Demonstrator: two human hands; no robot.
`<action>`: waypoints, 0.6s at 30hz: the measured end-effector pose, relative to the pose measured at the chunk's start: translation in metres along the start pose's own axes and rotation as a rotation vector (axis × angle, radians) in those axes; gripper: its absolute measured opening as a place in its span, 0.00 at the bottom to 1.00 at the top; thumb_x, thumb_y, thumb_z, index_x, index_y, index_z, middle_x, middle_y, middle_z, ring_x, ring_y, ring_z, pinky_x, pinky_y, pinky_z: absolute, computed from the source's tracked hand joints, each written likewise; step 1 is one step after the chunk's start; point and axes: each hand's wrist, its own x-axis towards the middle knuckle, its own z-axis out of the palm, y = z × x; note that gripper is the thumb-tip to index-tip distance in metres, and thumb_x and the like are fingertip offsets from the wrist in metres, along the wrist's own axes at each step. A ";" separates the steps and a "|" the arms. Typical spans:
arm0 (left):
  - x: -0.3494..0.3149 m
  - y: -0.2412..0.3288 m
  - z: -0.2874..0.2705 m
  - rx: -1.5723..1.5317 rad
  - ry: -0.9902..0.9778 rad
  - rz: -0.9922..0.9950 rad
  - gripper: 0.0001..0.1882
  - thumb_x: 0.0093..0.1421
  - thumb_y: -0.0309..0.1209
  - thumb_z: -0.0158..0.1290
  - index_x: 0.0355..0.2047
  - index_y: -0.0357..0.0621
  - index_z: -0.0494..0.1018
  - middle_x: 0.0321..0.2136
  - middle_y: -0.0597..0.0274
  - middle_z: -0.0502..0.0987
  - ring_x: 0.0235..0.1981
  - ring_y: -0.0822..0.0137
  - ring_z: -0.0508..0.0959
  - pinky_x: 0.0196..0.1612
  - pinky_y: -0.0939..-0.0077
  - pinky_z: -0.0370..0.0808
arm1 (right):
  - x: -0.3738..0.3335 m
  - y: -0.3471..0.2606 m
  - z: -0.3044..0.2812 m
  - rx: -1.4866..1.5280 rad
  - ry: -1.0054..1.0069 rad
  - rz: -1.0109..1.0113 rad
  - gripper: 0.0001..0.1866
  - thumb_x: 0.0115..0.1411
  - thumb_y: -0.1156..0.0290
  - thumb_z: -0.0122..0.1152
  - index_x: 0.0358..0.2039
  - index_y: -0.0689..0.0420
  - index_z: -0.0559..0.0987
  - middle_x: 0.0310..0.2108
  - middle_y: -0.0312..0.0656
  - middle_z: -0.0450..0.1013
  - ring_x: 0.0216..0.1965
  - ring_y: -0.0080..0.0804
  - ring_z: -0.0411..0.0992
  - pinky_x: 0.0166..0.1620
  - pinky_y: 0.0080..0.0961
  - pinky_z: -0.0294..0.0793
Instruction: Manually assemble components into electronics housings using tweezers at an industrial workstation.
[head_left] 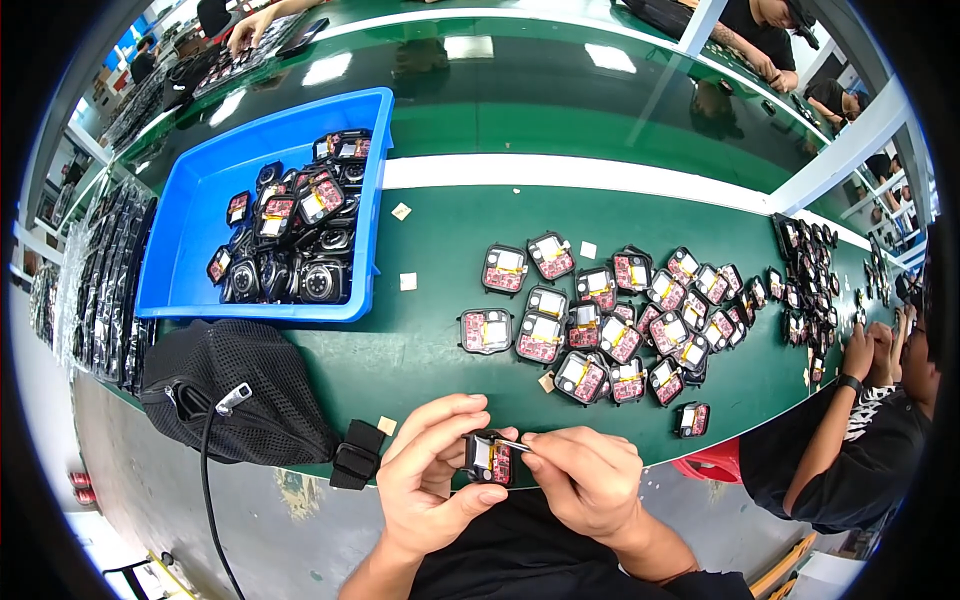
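Note:
Close to the table's near edge, my left hand [428, 478] grips an opened smartwatch case [490, 462] between thumb and fingers. Its inside faces up: a silver-grey block, a red circuit board and a strip of yellow tape. My right hand [592, 482] pinches a slim metal tool [514, 445], whose kind I cannot make out. The tool's tip lies at the case's upper edge; whether it touches is too small to tell. Beyond my hands, a loose group of similar open watch cases [540, 337] lies on the green table, and one more watch case [691, 420] lies apart at the near edge.
A blue bin [190, 230] at the left holds a heap of watch cases. Near it are a black mesh bag [240, 390], a black strap [357, 453] and stacked plastic-wrapped trays [110, 280]. At the right sits a co-worker [860, 440] beside more watch cases [805, 280].

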 end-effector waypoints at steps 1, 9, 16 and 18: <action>0.000 0.000 0.000 -0.010 -0.002 -0.003 0.32 0.54 0.25 0.71 0.56 0.22 0.71 0.60 0.42 0.67 0.53 0.52 0.81 0.54 0.66 0.82 | 0.000 0.000 0.000 0.000 -0.001 0.000 0.11 0.52 0.80 0.73 0.37 0.62 0.83 0.30 0.43 0.80 0.24 0.36 0.79 0.26 0.28 0.78; -0.001 0.002 -0.001 0.029 -0.020 -0.010 0.33 0.54 0.25 0.71 0.56 0.21 0.71 0.61 0.42 0.67 0.53 0.54 0.81 0.55 0.67 0.81 | -0.001 0.002 0.004 -0.052 0.002 -0.029 0.12 0.51 0.81 0.73 0.37 0.62 0.83 0.30 0.41 0.80 0.23 0.34 0.78 0.25 0.27 0.77; -0.001 0.001 -0.001 0.018 -0.009 -0.014 0.33 0.54 0.26 0.71 0.56 0.21 0.70 0.60 0.42 0.66 0.53 0.53 0.81 0.55 0.68 0.81 | 0.000 0.000 0.003 -0.103 0.001 -0.064 0.13 0.48 0.81 0.74 0.37 0.62 0.83 0.30 0.40 0.80 0.23 0.34 0.78 0.26 0.26 0.78; 0.000 0.001 0.000 0.006 -0.007 -0.016 0.33 0.55 0.26 0.71 0.56 0.21 0.70 0.60 0.42 0.66 0.53 0.53 0.81 0.55 0.68 0.81 | 0.000 -0.001 0.003 -0.075 0.015 -0.031 0.09 0.53 0.79 0.73 0.35 0.63 0.83 0.29 0.45 0.81 0.24 0.35 0.80 0.26 0.26 0.77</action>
